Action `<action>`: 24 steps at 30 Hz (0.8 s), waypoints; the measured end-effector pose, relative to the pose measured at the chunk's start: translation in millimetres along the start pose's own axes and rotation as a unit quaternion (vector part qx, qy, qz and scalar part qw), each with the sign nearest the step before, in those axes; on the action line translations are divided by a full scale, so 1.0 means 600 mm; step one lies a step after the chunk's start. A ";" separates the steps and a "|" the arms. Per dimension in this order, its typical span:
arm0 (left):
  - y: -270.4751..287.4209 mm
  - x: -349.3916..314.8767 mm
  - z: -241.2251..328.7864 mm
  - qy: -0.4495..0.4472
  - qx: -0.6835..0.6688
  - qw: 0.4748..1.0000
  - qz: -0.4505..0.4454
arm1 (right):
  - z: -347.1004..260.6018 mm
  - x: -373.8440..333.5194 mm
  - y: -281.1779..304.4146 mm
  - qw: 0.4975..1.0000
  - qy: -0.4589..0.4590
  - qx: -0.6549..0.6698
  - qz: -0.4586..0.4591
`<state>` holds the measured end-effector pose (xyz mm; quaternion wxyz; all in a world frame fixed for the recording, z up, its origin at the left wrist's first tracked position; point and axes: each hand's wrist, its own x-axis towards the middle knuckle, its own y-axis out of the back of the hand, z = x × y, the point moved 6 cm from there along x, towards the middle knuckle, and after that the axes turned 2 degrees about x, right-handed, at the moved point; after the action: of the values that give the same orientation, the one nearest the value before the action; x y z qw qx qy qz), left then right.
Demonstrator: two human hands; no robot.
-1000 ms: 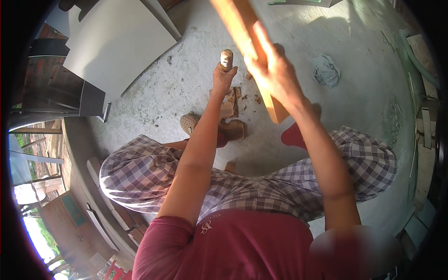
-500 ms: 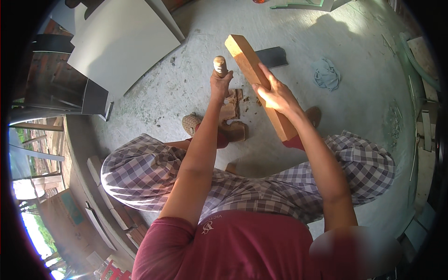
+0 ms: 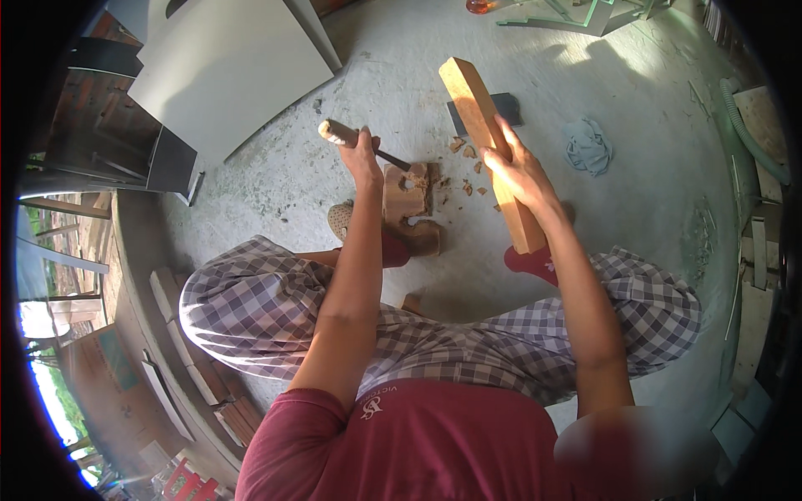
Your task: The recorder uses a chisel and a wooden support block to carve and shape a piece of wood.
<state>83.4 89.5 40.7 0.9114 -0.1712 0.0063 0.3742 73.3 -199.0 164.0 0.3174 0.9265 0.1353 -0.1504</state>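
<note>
My left hand [image 3: 362, 159] is wrapped round a chisel [image 3: 337, 132] with a pale wooden handle. The chisel leans over, and its dark blade slants down to the right, its tip at a carved wooden piece [image 3: 404, 200] on the floor between my feet. That piece has rounded cut-outs along its shape. In my right hand [image 3: 525, 174] is a long square wooden block [image 3: 473, 98], gripped round its middle and held raised to the right of the carved piece. Wood chips [image 3: 468, 188] lie beside the carved piece.
A dark flat slab [image 3: 506, 108] lies beyond the block, partly covered by it. A crumpled pale blue cloth [image 3: 587, 147] is to the right. Large grey panels [image 3: 234, 75] lean at the far left. A greenish hose [image 3: 748, 125] runs along the right edge.
My left hand has moved left and tilted the chisel, so its blade and more wood chips now show. The wooden block in my right hand has shifted slightly right.
</note>
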 end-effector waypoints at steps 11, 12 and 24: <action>-0.073 -0.046 -0.006 0.013 0.065 0.993 -0.099 | 0.015 0.000 0.007 1.000 -0.002 -0.004 0.012; -0.072 -0.049 -0.011 0.015 0.063 0.993 -0.099 | 0.017 0.000 0.006 1.000 -0.004 -0.014 0.011; -0.084 -0.052 -0.038 -0.004 0.153 0.976 -0.156 | 0.017 -0.006 -0.002 1.000 0.015 -0.012 -0.008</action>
<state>98.2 28.0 39.0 0.9740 -0.0275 0.0332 0.2226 67.4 -204.9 156.8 0.3250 0.9237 0.1491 -0.1375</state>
